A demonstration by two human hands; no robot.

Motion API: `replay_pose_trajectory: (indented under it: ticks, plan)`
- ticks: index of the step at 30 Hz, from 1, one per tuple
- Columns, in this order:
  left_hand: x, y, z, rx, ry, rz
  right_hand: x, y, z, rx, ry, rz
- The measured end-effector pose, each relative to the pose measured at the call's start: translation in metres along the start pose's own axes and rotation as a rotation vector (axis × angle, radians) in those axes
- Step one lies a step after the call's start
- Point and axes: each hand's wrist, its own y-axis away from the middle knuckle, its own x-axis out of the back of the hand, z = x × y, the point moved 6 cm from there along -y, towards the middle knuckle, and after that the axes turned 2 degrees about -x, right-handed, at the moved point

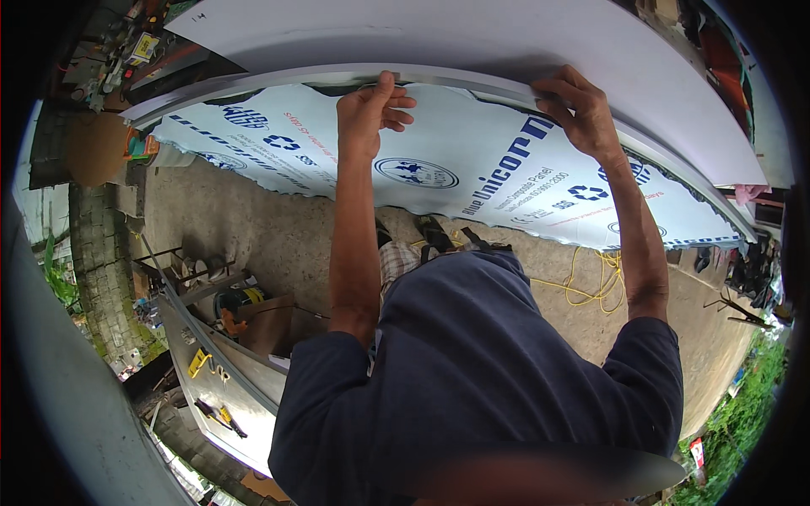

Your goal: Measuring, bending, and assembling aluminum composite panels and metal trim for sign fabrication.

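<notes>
A long panel point(329, 181) wrapped in pale blue printed film stretches across in front of me, its film edges ragged. A narrow pale metal-looking strip point(278, 78) runs along its far upper edge. My left hand point(367, 114) is at that edge with the thumb raised against the strip; its other fingers are loosely bent and apart, holding nothing visible. Farther right, my right hand point(582, 110) is closed at the same edge, fingers over the strip and thumb below. Whether it also pinches the film there cannot be made out.
A large white sheet point(472, 34) lies beyond the panel. Yellow cord point(582, 291) is coiled on the concrete floor point(291, 219). At lower left, yellow-and-black pliers-like tools point(221, 417) lie on a pale surface, near a bucket point(240, 299) and a brown board point(266, 325).
</notes>
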Motion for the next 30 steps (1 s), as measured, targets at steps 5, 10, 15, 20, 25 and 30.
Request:
replay_pose_trajectory:
  ticks: [5, 10, 15, 20, 25, 30]
  plan:
    - [-0.006, 0.002, -0.001, -0.037, 0.003, 0.149, 0.000, -0.001, 0.002, -0.017, -0.017, 0.007]
    - [-0.008, 0.006, -0.015, -0.099, 0.160, 0.176, -0.001, 0.001, 0.003, -0.017, 0.032, 0.003]
    - [-0.001, 0.008, -0.019, -0.214, 0.073, 0.108, -0.002, 0.000, 0.002, 0.033, 0.049, 0.002]
    - [-0.006, 0.011, -0.021, -0.112, 0.061, -0.021, -0.002, 0.000, 0.006, 0.031, 0.049, -0.001]
    - [-0.035, 0.012, -0.022, -0.039, 0.209, -0.102, -0.002, -0.001, 0.003, 0.031, -0.005, -0.041]
    - [-0.035, 0.011, -0.025, -0.129, 0.070, 0.013, 0.003, -0.002, -0.005, -0.040, -0.058, 0.019]
